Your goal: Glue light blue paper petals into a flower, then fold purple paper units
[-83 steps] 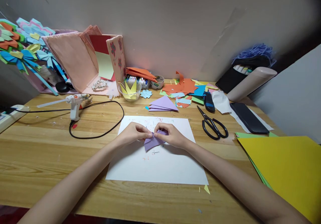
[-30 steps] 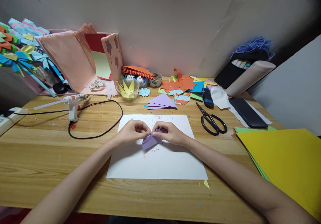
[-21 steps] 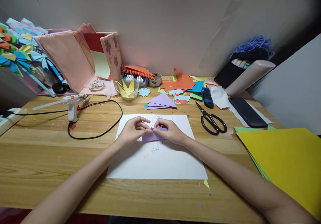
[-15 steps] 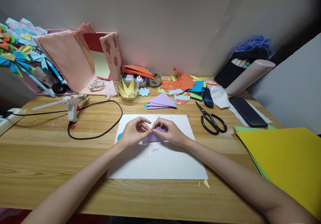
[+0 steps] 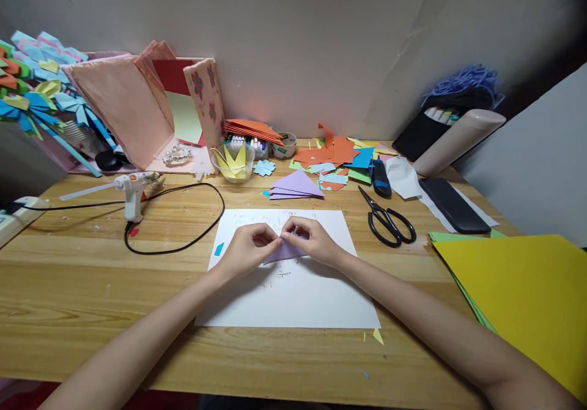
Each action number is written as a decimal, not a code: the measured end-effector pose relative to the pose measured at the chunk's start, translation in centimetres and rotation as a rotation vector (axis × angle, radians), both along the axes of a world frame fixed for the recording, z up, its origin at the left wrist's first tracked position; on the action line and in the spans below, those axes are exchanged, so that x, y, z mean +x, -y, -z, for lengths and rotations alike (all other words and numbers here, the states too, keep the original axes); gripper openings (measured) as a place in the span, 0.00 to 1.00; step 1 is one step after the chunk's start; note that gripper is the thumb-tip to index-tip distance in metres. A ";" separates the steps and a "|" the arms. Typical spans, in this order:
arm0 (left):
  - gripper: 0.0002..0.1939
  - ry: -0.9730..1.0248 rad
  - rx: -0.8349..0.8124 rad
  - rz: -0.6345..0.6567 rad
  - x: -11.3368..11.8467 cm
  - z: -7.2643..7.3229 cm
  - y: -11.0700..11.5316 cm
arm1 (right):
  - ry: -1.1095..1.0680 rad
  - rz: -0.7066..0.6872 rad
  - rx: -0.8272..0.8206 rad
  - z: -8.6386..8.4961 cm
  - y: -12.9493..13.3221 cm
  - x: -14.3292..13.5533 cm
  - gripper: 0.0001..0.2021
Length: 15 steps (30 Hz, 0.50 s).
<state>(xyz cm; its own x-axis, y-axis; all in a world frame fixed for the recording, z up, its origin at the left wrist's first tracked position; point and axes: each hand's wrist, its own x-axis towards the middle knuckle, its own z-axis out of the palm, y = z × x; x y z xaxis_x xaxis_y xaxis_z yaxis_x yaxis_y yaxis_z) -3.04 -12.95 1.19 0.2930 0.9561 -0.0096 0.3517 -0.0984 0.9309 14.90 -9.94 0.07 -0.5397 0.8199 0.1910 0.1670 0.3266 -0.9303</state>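
Note:
Over a white sheet of paper [image 5: 293,300], both my hands pinch a folded piece of purple paper [image 5: 288,251]. My left hand [image 5: 250,248] grips it near its upper left, thumb and fingertips together. Beside it, my right hand [image 5: 314,238] closes on the paper's upper edge, the fingertips of both hands almost touching. Much of the paper is hidden behind the fingers. A small blue scrap [image 5: 219,249] lies on the sheet left of my left hand. Beyond the hands rests a stack of folded purple triangles [image 5: 297,185].
Black-handled scissors [image 5: 387,219] lie to the right, near a box cutter [image 5: 380,178] and coloured scraps [image 5: 332,152]. A glue gun [image 5: 134,196] with a looping cord stands left. Yellow paper [image 5: 523,294] covers the right front. A plastic cup [image 5: 233,164] holds yellow paper pieces.
My left hand has shifted slightly down and right, uncovering more of the blue scrap. The purple paper has tilted a little and moved slightly right. My right hand has barely moved.

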 end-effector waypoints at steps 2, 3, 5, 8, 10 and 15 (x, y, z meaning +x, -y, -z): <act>0.11 0.014 -0.019 0.018 0.0 -0.1 0.0 | -0.009 -0.003 -0.018 0.0 0.0 0.0 0.06; 0.11 0.021 -0.031 0.026 0.0 -0.2 0.0 | -0.009 -0.009 -0.021 0.0 0.0 0.0 0.06; 0.10 0.037 -0.056 0.039 0.0 -0.2 0.0 | 0.006 -0.028 -0.003 0.0 0.1 0.0 0.06; 0.10 0.050 -0.090 0.043 0.0 -0.2 0.0 | 0.038 -0.053 0.041 -0.1 0.2 0.0 0.05; 0.10 0.052 -0.094 0.041 0.1 -0.2 0.1 | 0.049 -0.048 0.050 -0.2 0.2 0.0 0.05; 0.10 0.071 -0.048 -0.057 0.2 0.0 -0.1 | 0.015 0.018 0.014 -0.1 0.1 0.0 0.08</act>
<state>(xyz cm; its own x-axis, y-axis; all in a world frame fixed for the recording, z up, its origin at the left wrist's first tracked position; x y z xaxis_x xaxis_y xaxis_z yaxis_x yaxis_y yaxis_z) -2.81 -12.81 1.20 0.2397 0.9701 -0.0370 0.2883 -0.0347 0.9569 14.85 -10.06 0.15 -0.5278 0.8269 0.1943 0.1868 0.3362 -0.9231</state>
